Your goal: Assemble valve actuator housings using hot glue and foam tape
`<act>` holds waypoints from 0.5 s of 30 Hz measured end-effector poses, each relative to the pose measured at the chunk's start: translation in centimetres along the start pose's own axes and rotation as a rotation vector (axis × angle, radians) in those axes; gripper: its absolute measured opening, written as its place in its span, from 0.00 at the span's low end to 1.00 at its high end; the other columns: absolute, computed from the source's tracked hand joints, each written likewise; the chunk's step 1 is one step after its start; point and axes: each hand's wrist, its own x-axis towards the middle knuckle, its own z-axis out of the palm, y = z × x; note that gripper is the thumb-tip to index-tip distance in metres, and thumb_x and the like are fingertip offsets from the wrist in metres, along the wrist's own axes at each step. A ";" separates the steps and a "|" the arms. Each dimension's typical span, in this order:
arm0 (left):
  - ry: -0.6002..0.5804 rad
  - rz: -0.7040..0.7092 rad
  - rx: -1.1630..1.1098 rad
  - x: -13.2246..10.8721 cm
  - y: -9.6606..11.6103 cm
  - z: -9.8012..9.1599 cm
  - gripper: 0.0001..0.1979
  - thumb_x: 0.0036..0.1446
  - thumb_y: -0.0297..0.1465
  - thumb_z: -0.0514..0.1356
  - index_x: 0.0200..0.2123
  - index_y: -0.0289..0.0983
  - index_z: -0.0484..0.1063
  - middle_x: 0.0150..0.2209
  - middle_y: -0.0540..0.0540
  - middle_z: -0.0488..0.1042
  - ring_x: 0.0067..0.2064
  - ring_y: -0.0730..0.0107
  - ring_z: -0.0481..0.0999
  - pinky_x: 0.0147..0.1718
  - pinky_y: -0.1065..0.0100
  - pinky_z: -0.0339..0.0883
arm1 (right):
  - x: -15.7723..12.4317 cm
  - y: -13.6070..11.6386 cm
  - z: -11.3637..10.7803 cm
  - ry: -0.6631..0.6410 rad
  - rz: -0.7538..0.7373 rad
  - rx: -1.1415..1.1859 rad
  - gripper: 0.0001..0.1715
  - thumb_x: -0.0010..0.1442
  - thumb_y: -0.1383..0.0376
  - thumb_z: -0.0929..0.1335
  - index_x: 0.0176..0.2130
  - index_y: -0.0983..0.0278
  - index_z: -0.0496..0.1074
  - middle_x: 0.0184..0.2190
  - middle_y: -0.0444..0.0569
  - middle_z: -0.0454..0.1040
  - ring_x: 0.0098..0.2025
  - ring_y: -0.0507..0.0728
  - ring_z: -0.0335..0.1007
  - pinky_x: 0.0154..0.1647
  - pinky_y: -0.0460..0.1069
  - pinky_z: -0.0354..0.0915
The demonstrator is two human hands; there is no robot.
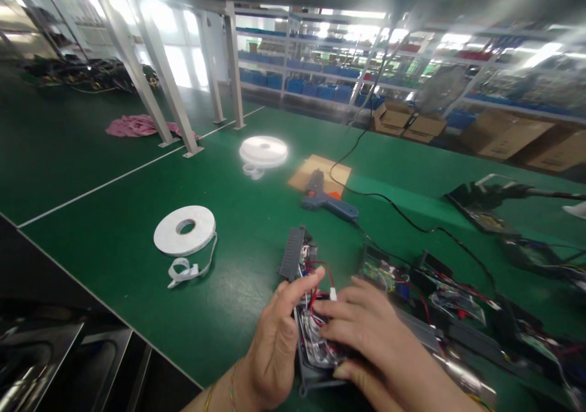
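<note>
My left hand (274, 339) grips the left side of a dark electronic unit (315, 363) with an open casing and red, white and black wires (318, 278) sticking out of it. My right hand (370, 339) lies over the unit's top, its fingers curled onto the wiring and the casing's near edge. A black ribbed part (293, 253) stands just beyond my left thumb. The unit rests low on the green table (114, 259) near its front edge.
A white tape roll (184, 230) with a loose tail lies to the left, and another (264, 151) sits farther back. A blue glue gun (327, 199) with a black cord lies beside a cardboard square (320, 171). Several similar wired units (439, 296) crowd the right. Metal frame legs (178, 107) stand at the back left.
</note>
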 end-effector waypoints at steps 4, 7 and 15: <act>0.000 0.014 0.043 0.0 -0.1 0.1 0.27 0.73 0.43 0.39 0.70 0.42 0.56 0.69 0.40 0.63 0.68 0.54 0.65 0.66 0.53 0.58 | 0.3 -0.4 -0.3 -0.011 -0.003 -0.079 0.22 0.64 0.71 0.67 0.56 0.59 0.67 0.57 0.51 0.76 0.57 0.62 0.67 0.70 0.61 0.53; -0.001 0.049 0.115 0.2 0.0 0.1 0.27 0.74 0.43 0.39 0.70 0.44 0.54 0.69 0.41 0.63 0.67 0.57 0.66 0.65 0.55 0.61 | 0.3 -0.6 0.1 0.023 -0.006 -0.101 0.25 0.61 0.74 0.66 0.57 0.60 0.67 0.56 0.49 0.76 0.54 0.62 0.68 0.70 0.60 0.50; 0.023 0.189 0.321 0.7 0.7 -0.1 0.24 0.74 0.37 0.43 0.70 0.42 0.53 0.66 0.43 0.67 0.64 0.68 0.70 0.63 0.68 0.63 | 0.2 -1.3 1.0 0.111 0.010 -0.060 0.20 0.62 0.75 0.66 0.51 0.59 0.73 0.52 0.46 0.79 0.49 0.59 0.70 0.69 0.58 0.50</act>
